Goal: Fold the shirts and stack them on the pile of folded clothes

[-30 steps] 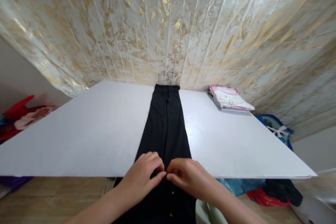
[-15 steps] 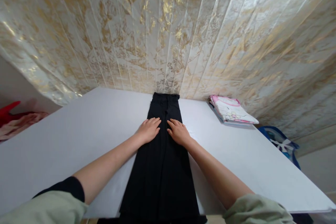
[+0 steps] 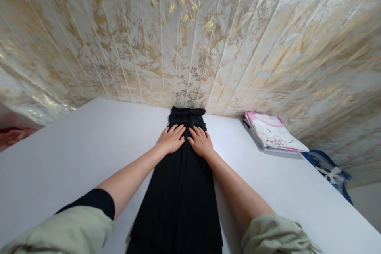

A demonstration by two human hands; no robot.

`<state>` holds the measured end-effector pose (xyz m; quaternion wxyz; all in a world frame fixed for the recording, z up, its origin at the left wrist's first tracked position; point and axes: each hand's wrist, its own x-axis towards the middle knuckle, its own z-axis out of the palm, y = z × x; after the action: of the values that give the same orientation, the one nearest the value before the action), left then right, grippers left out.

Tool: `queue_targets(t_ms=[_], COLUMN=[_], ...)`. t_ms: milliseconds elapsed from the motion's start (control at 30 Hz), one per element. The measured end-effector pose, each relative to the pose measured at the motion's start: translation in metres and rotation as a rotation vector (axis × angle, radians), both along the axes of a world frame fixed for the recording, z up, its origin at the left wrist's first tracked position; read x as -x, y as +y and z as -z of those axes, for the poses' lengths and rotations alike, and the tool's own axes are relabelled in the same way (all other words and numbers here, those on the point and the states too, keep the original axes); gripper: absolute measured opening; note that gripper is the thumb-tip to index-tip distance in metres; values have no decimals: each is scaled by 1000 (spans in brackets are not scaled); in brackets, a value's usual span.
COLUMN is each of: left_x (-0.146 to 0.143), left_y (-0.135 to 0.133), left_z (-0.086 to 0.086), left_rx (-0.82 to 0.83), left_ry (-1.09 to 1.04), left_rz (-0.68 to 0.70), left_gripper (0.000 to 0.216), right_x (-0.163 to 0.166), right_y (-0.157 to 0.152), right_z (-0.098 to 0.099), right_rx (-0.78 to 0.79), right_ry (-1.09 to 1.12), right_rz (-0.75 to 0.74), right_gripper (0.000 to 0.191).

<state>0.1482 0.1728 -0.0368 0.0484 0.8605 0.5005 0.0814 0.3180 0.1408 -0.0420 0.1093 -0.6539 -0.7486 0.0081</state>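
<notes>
Black trousers (image 3: 178, 198) lie lengthwise on the white table (image 3: 89, 147), the waistband at the far edge and the wide leg ends towards me. My left hand (image 3: 172, 139) rests flat on the upper left side of the trousers, fingers spread. On the upper right side lies my right hand (image 3: 201, 141), palm down with its fingers apart. Both hands press the cloth without gripping it. The cloth around the waist is slightly bunched beyond my fingertips.
A folded stack of clothes (image 3: 269, 133), topped by a white and pink shirt, sits at the table's far right. Past the right edge hangs a blue bag (image 3: 330, 170). Pink cloth (image 3: 14, 137) shows beyond the left edge. A gold-patterned curtain (image 3: 190, 39) closes off the back.
Both hands have slid forward along the trousers towards the waistband, and the cloth there has bunched up. The leg ends have shifted a little. The view has also moved closer.
</notes>
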Motion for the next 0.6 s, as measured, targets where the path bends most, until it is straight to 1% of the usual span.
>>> queue_targets(t_ms=[133,333,467,600], left_x=[-4,-8,-11,-13], left_y=[23,51,63,68], left_z=[2,9,9,8], left_rx=[-25,-94,-96,-77], left_ry=[-2,-2,-10,-53], left_rz=[6,12,19,18], left_gripper=[57,56,56,55], right_x=[-2,-11,-14,-15], right_y=[18,42,51,53], right_z=[-1,-3,-4,-5], right_rx=[-8,-28,-22,-22], right_ry=[-2,-14,-25,-16], right_rz=[8,-47,-54,-68], right_gripper=[53,55,54,54])
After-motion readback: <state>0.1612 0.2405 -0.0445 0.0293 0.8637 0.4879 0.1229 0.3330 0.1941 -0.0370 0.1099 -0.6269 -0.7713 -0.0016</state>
